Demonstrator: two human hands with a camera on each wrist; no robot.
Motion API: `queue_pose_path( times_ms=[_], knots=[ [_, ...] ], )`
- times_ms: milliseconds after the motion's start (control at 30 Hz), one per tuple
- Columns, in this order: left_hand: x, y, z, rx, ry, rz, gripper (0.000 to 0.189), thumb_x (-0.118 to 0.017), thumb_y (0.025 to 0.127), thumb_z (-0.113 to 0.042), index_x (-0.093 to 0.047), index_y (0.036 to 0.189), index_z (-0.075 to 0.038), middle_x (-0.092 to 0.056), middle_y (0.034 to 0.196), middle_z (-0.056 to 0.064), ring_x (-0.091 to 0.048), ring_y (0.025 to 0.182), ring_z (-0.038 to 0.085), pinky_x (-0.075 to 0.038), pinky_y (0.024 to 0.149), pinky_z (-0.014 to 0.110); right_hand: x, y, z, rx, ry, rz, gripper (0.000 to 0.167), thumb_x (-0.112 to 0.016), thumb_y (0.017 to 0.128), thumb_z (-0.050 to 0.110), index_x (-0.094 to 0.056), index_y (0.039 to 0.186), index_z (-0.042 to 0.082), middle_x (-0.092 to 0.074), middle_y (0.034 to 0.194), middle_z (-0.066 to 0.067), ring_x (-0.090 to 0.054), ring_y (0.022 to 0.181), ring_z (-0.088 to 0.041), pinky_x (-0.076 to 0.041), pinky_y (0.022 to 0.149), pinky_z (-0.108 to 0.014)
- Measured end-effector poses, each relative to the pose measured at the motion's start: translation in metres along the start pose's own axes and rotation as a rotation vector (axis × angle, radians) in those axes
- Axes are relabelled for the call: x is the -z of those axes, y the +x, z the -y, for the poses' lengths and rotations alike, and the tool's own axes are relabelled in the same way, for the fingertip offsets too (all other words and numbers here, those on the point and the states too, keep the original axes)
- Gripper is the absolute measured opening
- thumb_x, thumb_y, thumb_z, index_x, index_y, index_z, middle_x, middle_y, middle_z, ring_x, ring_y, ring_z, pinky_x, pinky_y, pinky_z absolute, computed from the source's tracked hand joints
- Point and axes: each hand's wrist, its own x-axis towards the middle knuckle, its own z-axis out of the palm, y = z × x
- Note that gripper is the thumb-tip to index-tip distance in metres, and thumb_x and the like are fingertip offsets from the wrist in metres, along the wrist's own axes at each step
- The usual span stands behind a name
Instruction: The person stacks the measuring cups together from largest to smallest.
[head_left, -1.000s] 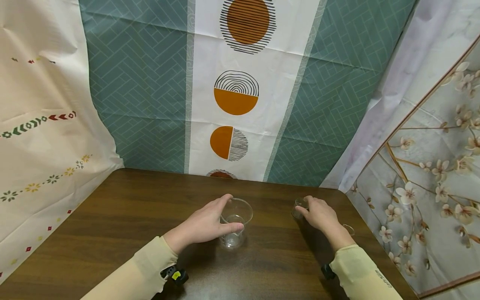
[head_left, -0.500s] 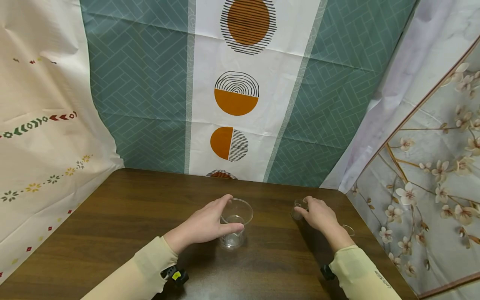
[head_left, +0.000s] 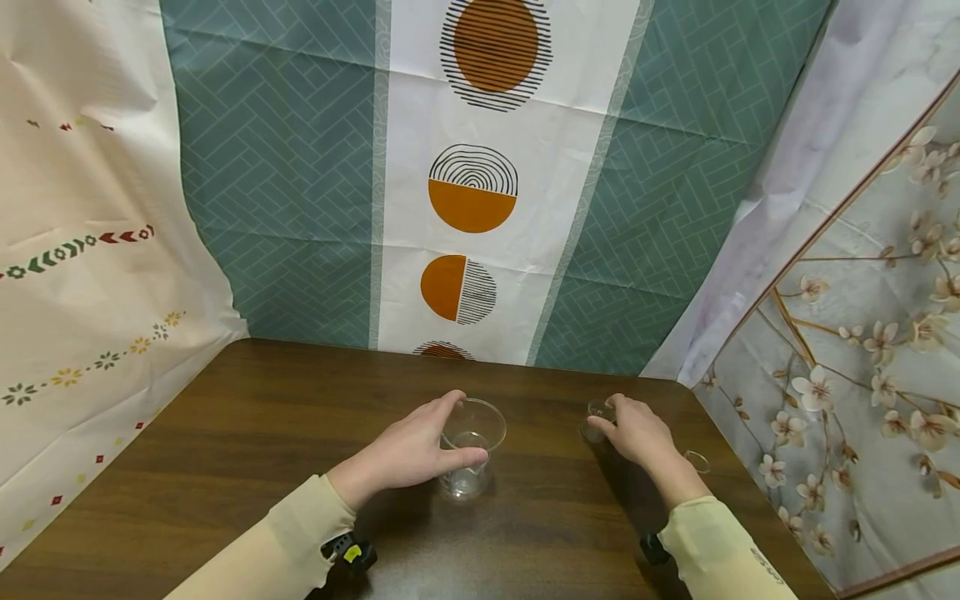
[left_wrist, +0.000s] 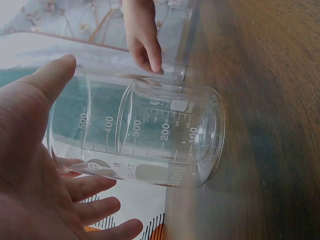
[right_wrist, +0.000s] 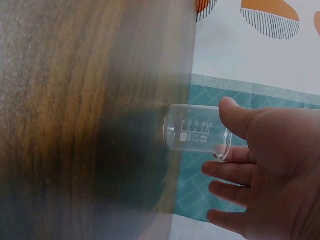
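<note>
Head view: a person's left hand (head_left: 412, 442) and right hand (head_left: 643, 432) each hold clear glassware at a dark wood-grain surface (head_left: 555, 525). On the left, thumb and fingers span the rim of a large graduated beaker (left_wrist: 102, 136), which stands upright near the middle of the surface with a smaller beaker (left_wrist: 172, 120) inside it. The left wrist camera shows that hand's lower three fingers spread loosely past the glass. On the right, thumb and index finger pinch the rim of a little beaker (right_wrist: 195, 128), base down near the far right of the surface, the remaining fingers loosely bent. A clear round rim (head_left: 697, 461) shows just beside the right wrist. Behind hangs a green-and-white cloth (head_left: 480, 125) with orange discs; a floral cloth (head_left: 885, 358) hangs at right, a cream embroidered-look cloth (head_left: 82, 183) at left.
</note>
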Motion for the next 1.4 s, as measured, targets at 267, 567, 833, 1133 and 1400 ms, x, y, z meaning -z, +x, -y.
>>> queue_pose_path(
  times_ms=[267, 567, 833, 1133, 1400],
  knots=[
    [-0.0004, 0.0000, 0.0008, -0.008, -0.013, -0.001, 0.098, -0.078, 0.091, -0.075, -0.048, 0.160, -0.012, -0.060, 0.152, 0.009, -0.060, 0.134, 0.026, -0.053, 0.105, 0.055, -0.0001, -0.0033, 0.0006, -0.006, 0.012, -0.010, 0.066, -0.066, 0.111, 0.047, -0.057, 0.146, -0.007, -0.060, 0.147, -0.034, -0.055, 0.137, -0.054, -0.052, 0.099, -0.067],
    [-0.0005, -0.0008, 0.0007, -0.011, -0.010, -0.002, 0.098, -0.077, 0.091, -0.075, -0.047, 0.161, -0.013, -0.058, 0.155, 0.009, -0.059, 0.135, 0.026, -0.053, 0.105, 0.056, -0.0019, -0.0035, 0.0002, 0.016, 0.031, -0.056, 0.063, -0.068, 0.110, 0.046, -0.060, 0.143, -0.007, -0.063, 0.143, -0.033, -0.059, 0.131, -0.054, -0.054, 0.094, -0.066],
    [-0.0003, -0.0006, 0.0001, -0.011, -0.008, -0.001, 0.099, -0.077, 0.091, -0.076, -0.047, 0.161, -0.012, -0.059, 0.154, 0.009, -0.059, 0.134, 0.026, -0.053, 0.104, 0.055, 0.0005, -0.0063, 0.0023, 0.040, 0.050, -0.090, 0.064, -0.069, 0.109, 0.048, -0.061, 0.143, -0.007, -0.063, 0.144, -0.032, -0.058, 0.133, -0.053, -0.053, 0.097, -0.067],
    [-0.0008, 0.0004, 0.0000, -0.008, -0.009, 0.001, 0.098, -0.077, 0.092, -0.074, -0.047, 0.161, -0.013, -0.059, 0.154, 0.009, -0.060, 0.134, 0.026, -0.054, 0.103, 0.055, 0.0002, -0.0078, 0.0057, 0.040, 0.060, -0.099, 0.065, -0.070, 0.109, 0.049, -0.062, 0.144, -0.005, -0.063, 0.146, -0.031, -0.056, 0.136, -0.053, -0.052, 0.100, -0.067],
    [-0.0008, 0.0004, 0.0007, -0.008, -0.012, 0.003, 0.100, -0.076, 0.091, -0.077, -0.046, 0.162, -0.013, -0.057, 0.157, 0.010, -0.059, 0.136, 0.027, -0.053, 0.104, 0.056, 0.0011, -0.0099, 0.0093, 0.046, 0.068, -0.110, 0.065, -0.071, 0.108, 0.050, -0.062, 0.143, -0.005, -0.063, 0.146, -0.030, -0.056, 0.137, -0.052, -0.052, 0.100, -0.067]
  ],
)
